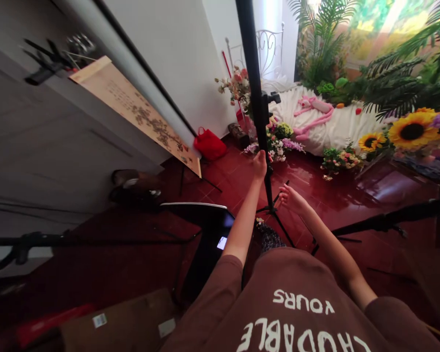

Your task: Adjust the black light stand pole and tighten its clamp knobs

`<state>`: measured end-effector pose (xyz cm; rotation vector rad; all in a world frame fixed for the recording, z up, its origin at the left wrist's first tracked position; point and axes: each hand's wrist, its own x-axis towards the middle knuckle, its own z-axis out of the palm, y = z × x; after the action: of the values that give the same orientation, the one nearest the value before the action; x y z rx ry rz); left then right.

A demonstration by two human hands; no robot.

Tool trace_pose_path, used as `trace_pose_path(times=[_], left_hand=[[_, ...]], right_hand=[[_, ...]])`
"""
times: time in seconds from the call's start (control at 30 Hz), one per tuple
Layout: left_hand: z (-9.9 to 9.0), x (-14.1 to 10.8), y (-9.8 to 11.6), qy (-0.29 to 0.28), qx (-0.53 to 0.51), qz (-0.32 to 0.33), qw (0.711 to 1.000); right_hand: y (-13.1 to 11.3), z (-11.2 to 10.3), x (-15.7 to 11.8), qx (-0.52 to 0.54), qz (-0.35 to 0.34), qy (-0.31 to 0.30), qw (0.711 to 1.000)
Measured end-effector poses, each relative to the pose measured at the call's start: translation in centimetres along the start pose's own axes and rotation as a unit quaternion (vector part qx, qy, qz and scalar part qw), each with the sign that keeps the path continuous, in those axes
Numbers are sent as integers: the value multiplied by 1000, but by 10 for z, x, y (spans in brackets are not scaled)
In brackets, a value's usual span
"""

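A tall black light stand [255, 73] rises in front of me, its pole leaning slightly. My left hand [260, 165] is wrapped around the pole, below a black clamp knob [274, 98]. My right hand [292, 198] is just right of the pole, lower down, beside a short dark rod near the leg joint [270, 209]. Its fingers are half bent and slightly apart, and I see nothing held in them. The stand's legs spread on the red tiled floor [227, 171].
Left are a hanging scroll [143, 112], a red bag [209, 144] and a black chair-like surface with a lit phone [222, 243]. Flowers [278, 142] and a white-draped bed [337, 127] with a pink plush toy lie ahead. Another black pole [396, 217] crosses at right; cardboard [121, 322] lies lower left.
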<state>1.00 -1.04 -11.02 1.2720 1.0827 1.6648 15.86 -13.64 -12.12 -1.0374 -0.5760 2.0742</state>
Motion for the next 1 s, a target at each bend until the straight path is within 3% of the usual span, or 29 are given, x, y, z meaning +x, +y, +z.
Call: trace_pose_path(times=[0.1,0.23,0.47,0.7,0.77,0.83,0.93,1.0], left_hand=[[1,-1,2,8,10,-5,1000],[2,-2,7,7,15,-9,1000],[0,-3,10,-5,28,-20,999],[1,-1,7,-5,-8,-39,999],[0,-1,8,-7,-9,-42,999],[-1,0,8,-12,-2,-43,999],[-3,1,8,-14,8,-38,999],[-5,1,7,-20,12,-32,999]], right_hand=[[-17,32,25,126,41,-77,988],[-27,51,47,188,7,-133,973],[-25,51,63,235,48,-166,956],[-22,47,70,320,58,-222,919],[-23,50,72,315,36,-210,925],[-27,54,72,267,8,-167,949],[-31,60,72,132,-30,-82,987],[-32,62,70,35,-79,-38,996]])
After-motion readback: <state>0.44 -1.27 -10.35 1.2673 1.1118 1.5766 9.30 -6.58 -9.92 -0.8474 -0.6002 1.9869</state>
